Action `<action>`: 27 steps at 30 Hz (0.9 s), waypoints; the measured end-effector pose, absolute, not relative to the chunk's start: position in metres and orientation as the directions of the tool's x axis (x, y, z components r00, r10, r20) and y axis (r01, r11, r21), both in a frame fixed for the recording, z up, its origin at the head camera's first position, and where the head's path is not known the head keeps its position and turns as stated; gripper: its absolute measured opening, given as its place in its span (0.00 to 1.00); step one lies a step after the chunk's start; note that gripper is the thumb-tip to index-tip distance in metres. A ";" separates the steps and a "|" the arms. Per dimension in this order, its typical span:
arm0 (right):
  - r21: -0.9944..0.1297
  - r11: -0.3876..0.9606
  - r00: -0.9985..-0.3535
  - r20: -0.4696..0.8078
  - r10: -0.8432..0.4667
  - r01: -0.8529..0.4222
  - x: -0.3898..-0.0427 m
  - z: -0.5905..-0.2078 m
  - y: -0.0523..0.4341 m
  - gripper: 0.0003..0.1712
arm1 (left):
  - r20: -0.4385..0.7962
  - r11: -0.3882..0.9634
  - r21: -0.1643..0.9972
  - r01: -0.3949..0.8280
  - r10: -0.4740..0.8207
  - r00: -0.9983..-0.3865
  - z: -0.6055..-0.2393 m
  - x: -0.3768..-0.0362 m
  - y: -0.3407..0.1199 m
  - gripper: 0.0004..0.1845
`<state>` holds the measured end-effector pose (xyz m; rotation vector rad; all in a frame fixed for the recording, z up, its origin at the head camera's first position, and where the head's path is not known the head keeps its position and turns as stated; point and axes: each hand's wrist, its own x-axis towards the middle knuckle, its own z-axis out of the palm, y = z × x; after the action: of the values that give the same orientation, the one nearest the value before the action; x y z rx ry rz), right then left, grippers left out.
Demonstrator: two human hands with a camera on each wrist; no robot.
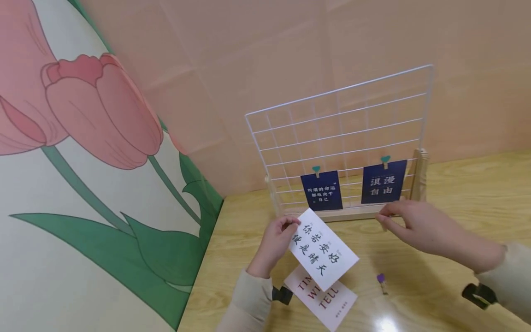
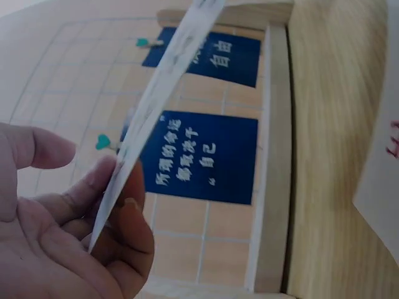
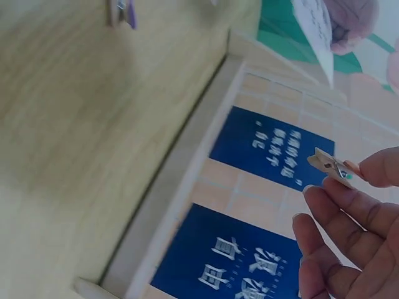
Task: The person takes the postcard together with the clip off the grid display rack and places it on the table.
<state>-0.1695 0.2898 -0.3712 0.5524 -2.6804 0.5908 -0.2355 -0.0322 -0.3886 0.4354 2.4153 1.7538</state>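
My left hand (image 1: 279, 244) grips a white card (image 1: 327, 253) with dark handwritten-style characters by its upper left edge, tilted above the table. Between thumb and forefinger, my right hand (image 1: 427, 230) pinches a small wooden clothespin (image 3: 333, 167), in front of the rack's right side. Two dark blue cards with white lettering hang low on the white wire grid rack (image 1: 340, 124): a left card (image 1: 321, 198) and a right card (image 1: 383, 189). Teal heart clothespins hold them at their tops. Below the white card, partly covered by it, lies a pale card (image 1: 323, 299) with red lettering.
A clothespin with a purple heart (image 1: 381, 282) lies on the wooden table (image 1: 477, 193) between the hands. The rack stands on a wooden base (image 1: 352, 213) with wooden side supports. Behind are a peach backdrop (image 1: 249, 55) and a tulip mural (image 1: 103, 106) on the left.
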 end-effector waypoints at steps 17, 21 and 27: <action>-0.327 0.830 -0.881 0.307 -0.359 -0.452 -0.165 -0.415 0.290 0.03 | -0.041 0.457 0.869 0.190 0.450 -0.892 -0.415 -0.234 -0.038 0.13; -0.362 0.827 -0.903 0.187 -0.387 -0.430 -0.162 -0.426 0.288 0.05 | -0.068 0.510 0.832 0.220 0.487 -0.871 -0.419 -0.235 -0.039 0.12; -0.379 0.799 -0.883 0.152 -0.443 -0.466 -0.161 -0.443 0.285 0.06 | -0.105 0.575 0.775 0.262 0.526 -0.844 -0.425 -0.236 -0.039 0.11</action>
<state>-0.1610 0.2852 -0.4426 0.7405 -2.9270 0.6386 -0.2359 -0.0388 -0.4250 0.6437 2.4859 1.1451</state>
